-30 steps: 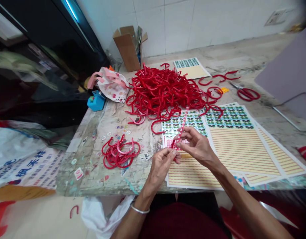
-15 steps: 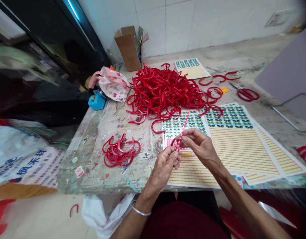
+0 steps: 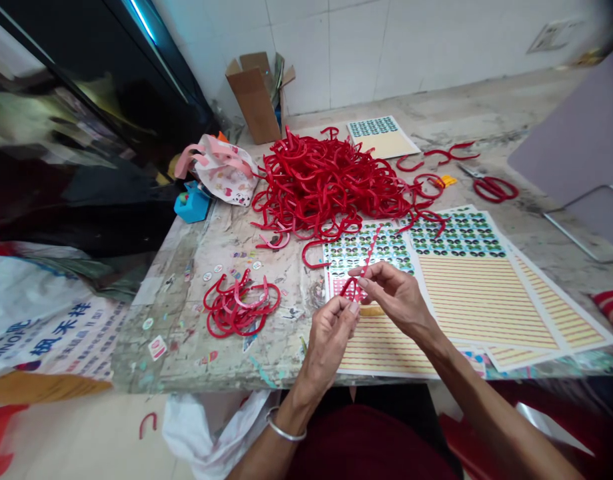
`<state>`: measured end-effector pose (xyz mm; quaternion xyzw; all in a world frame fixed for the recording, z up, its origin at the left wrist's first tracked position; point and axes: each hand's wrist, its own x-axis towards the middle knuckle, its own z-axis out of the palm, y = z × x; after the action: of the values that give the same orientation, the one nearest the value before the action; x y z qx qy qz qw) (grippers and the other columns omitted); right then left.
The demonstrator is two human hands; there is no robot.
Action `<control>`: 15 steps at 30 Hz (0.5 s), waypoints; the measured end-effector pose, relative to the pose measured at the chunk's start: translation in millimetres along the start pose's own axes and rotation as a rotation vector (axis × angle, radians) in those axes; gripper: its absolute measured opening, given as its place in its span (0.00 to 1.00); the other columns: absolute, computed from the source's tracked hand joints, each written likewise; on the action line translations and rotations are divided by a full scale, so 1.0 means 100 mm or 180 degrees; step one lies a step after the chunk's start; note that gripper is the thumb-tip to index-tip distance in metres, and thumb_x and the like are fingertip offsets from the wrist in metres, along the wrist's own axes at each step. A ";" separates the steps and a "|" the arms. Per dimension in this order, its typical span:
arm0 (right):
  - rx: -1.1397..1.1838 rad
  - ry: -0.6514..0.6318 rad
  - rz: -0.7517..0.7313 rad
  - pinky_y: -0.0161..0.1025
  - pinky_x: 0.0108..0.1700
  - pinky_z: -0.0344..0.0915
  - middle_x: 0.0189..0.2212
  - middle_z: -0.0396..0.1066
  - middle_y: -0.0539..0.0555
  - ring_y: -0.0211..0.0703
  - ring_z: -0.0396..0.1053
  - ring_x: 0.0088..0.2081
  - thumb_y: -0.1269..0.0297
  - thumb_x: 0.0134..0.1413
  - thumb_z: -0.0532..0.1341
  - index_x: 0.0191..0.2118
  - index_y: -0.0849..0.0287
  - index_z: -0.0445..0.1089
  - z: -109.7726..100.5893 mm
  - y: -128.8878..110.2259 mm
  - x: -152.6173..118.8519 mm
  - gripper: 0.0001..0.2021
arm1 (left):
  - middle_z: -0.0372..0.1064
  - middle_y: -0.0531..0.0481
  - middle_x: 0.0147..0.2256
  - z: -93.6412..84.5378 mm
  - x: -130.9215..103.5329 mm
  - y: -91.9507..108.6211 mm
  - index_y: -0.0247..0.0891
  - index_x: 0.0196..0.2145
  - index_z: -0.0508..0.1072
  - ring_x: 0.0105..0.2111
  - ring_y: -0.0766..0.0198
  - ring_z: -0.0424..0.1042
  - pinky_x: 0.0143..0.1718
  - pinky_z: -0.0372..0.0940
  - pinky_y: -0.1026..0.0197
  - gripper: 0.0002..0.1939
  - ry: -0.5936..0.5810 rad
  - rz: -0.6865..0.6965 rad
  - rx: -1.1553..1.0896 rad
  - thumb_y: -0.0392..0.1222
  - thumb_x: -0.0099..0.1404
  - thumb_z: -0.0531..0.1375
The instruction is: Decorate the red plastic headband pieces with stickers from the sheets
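My left hand (image 3: 331, 333) is closed, thumb and fingers pinching a small red curved piece (image 3: 347, 287), whose bend sticks up above the fingertips. A narrow red-and-white patterned sticker strip (image 3: 372, 247) rises from that piece and leans to the right at its free upper end. My right hand (image 3: 399, 293) pinches the strip low down, close beside the curved piece. How far the strip lies against the piece is hidden by the fingers. Below both hands lies a printed sticker sheet (image 3: 386, 343) with green pictures and yellow striped rows.
A large heap of red curved pieces (image 3: 326, 180) lies beyond my hands, with a smaller pile (image 3: 241, 307) to the left. More printed sheets (image 3: 486, 300) overlap at right. Red-handled scissors (image 3: 494, 189), a cardboard box (image 3: 254, 100) and a blue container (image 3: 192, 202) stand around.
The strip's free upper end has swung slightly to the right. Both hands stay close together, with only small finger shifts; the view has moved a little.
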<state>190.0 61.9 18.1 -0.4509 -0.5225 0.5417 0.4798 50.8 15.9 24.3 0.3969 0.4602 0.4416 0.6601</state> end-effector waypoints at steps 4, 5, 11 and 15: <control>0.0090 -0.0111 0.0045 0.39 0.35 0.73 0.35 0.69 0.53 0.42 0.69 0.39 0.60 0.52 0.61 0.31 0.58 0.65 0.00 -0.02 -0.01 0.08 | 0.54 0.56 0.21 -0.03 0.00 0.00 0.36 0.24 0.64 0.21 0.71 0.50 0.24 0.49 0.66 0.14 -0.0030 0.0043 0.0116 0.47 0.64 0.55; 0.0045 -0.0119 0.0008 0.40 0.36 0.74 0.35 0.69 0.53 0.42 0.69 0.39 0.60 0.53 0.61 0.31 0.58 0.65 0.00 -0.03 -0.02 0.07 | 0.55 0.55 0.21 -0.04 0.00 0.02 0.36 0.24 0.64 0.22 0.71 0.52 0.25 0.50 0.66 0.14 -0.0052 0.0059 0.0172 0.46 0.63 0.55; -0.0747 -0.0115 -0.0429 0.37 0.33 0.73 0.36 0.68 0.54 0.38 0.69 0.32 0.65 0.55 0.59 0.33 0.58 0.66 0.03 -0.05 -0.13 0.03 | 0.64 0.50 0.27 -0.04 0.08 0.13 0.34 0.35 0.69 0.29 0.66 0.64 0.35 0.59 0.64 0.09 -0.0437 0.0089 0.0180 0.43 0.64 0.54; -0.0894 0.0062 -0.0630 0.40 0.40 0.74 0.41 0.67 0.55 0.41 0.68 0.41 0.66 0.53 0.60 0.44 0.56 0.65 0.05 -0.02 -0.17 0.11 | 0.59 0.53 0.25 -0.03 0.10 0.11 0.33 0.31 0.67 0.26 0.69 0.58 0.30 0.56 0.66 0.10 -0.0360 0.0184 0.0338 0.42 0.65 0.52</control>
<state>187.8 44.2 19.8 -0.4650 -0.6302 0.4091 0.4682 47.1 29.2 30.6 0.4687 0.4334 0.4123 0.6500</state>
